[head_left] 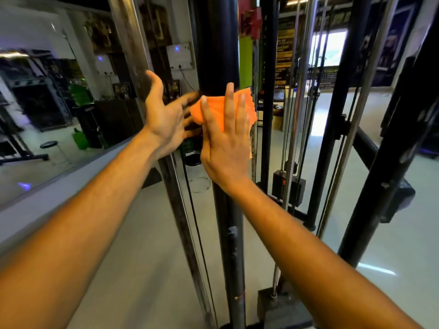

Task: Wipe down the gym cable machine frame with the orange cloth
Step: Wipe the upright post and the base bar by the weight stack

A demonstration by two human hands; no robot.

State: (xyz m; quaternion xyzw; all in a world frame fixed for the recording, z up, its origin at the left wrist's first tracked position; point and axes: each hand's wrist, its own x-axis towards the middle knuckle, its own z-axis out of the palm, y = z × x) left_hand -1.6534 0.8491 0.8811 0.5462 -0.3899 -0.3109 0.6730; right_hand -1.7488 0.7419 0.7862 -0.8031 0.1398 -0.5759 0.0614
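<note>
Right now the person's right hand lies flat, fingers straight, pressing the orange cloth against the thick black post in the middle of the machine. The left hand is open wide just left of the post, its fingers reaching round the far side; I cannot tell if they touch the cloth. To do this well, I think the flat hand should push firmly and slide slowly along the post, so no strip gets missed. The shiny bar on the left likely needs wiping too.
</note>
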